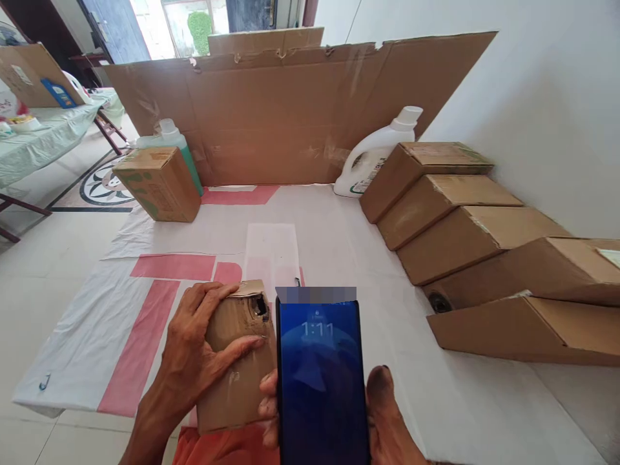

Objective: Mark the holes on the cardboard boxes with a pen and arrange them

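Note:
My right hand [382, 413] holds a dark smartphone [322, 381] upright at the bottom centre, its blue lock screen lit and showing 1:11. My left hand [194, 352] lies flat on a small brown cardboard box [237, 387] just left of the phone, fingers spread over its top. The box has a torn hole near its upper right corner. Both rest over a white plastic sheet [339, 239] with red markings.
Several brown cartons [465, 239] line the right wall. A white detergent jug [372, 158] and a green bottle [177, 139] stand before an upright cardboard panel [290, 110]. Another carton [159, 181] sits at the back left. A table [39, 142] stands far left.

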The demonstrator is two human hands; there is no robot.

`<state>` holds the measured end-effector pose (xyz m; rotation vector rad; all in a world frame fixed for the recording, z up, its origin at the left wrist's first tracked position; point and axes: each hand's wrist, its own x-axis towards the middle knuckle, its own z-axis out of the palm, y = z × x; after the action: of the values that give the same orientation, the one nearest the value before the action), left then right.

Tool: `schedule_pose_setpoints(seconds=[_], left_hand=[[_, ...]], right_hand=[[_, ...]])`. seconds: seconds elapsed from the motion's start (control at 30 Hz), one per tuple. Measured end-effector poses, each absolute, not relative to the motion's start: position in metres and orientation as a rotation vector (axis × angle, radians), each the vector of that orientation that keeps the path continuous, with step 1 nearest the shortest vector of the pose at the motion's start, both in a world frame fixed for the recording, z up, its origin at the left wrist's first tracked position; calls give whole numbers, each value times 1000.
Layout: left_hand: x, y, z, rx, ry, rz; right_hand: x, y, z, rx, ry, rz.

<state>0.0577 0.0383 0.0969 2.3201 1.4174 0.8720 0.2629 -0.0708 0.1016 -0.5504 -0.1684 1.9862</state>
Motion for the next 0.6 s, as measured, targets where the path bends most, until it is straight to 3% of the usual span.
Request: schedule_pose_setpoints(seconds=[0.1, 0.27, 0.43, 0.6], left_hand=[[57, 46, 98, 2312, 1444, 857], [59, 65, 103, 2238, 1479, 772], [61, 85, 107, 2138, 1476, 703], [60, 104, 103, 1997, 1413, 717]], right_hand=[[280, -61, 86, -796, -222, 1779], [333, -28, 13, -1525, -499, 1075], [368, -21, -43, -1926, -702, 823], [381, -32, -50, -2095, -728, 731]])
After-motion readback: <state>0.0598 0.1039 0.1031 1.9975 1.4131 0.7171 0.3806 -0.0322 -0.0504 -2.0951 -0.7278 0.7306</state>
